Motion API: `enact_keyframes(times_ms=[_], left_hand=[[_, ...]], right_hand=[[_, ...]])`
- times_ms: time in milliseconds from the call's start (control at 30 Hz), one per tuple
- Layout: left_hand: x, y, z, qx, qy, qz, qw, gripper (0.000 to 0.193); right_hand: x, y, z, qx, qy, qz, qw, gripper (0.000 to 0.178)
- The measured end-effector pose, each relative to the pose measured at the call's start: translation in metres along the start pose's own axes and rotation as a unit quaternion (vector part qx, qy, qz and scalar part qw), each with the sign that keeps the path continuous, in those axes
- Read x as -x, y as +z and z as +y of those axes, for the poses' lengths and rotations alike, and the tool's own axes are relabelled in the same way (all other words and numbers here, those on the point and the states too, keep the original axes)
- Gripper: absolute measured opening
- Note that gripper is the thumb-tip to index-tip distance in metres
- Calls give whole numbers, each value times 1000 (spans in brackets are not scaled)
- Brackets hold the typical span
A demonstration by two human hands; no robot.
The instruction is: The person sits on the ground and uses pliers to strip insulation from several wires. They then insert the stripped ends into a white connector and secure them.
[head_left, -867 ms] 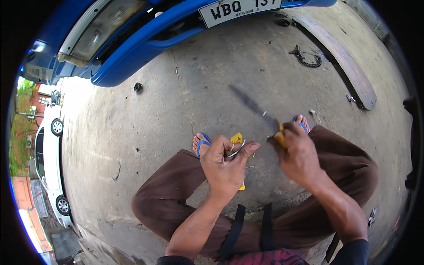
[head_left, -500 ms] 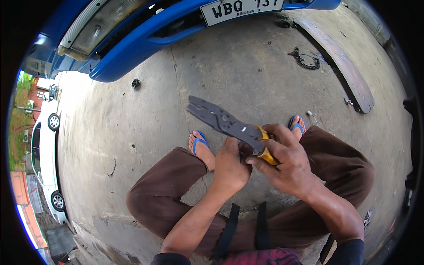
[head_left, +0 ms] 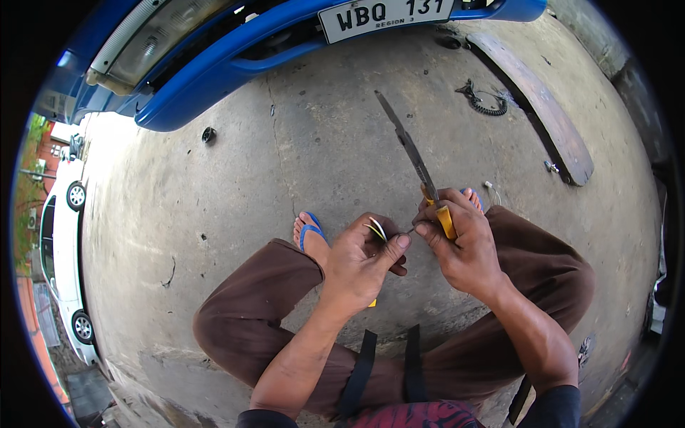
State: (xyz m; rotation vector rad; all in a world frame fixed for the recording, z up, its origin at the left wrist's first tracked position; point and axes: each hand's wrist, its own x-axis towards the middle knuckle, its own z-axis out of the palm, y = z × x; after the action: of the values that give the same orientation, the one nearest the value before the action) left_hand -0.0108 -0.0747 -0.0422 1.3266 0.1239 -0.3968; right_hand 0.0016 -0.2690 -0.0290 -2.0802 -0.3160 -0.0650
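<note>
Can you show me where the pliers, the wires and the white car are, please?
Pliers (head_left: 416,160): head view, on the dark metal part.
Wires (head_left: 379,229): head view, on the white one.
White car (head_left: 66,257): head view, on its side, between the wheels.

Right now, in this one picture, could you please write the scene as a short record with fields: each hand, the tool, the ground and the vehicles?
Left hand: fingers curled on thin wires, white and yellowish
Right hand: closed around the tool's yellow handles
Tool: dark, plier-like, its tip pointing away from the person
Ground: concrete; ahead to the right, black coiled cable beside a long board
Vehicles: blue bumper ahead, white car far left
Footwear: blue sandals
</note>
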Motion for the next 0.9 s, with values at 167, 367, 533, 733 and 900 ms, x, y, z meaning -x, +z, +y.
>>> enact_keyframes(times_ms=[167,367,533,733,900], left_hand=[[5,-4,8,-55,20,20,998,22],[6,-14,10,-37,101,31,994,17],[7,-16,4,-19,133,24,991,15],[8,-12,-2,12,138,41,990,17],[7,-13,-2,36,150,40,987,17]], right_hand=[[6,-2,-3,210,-72,19,975,35],[9,3,-5,332,-154,0,931,40],[11,4,-7,334,-169,16,927,35],[11,3,-8,327,-167,21,930,34],[12,5,-7,325,-159,25,932,33]])
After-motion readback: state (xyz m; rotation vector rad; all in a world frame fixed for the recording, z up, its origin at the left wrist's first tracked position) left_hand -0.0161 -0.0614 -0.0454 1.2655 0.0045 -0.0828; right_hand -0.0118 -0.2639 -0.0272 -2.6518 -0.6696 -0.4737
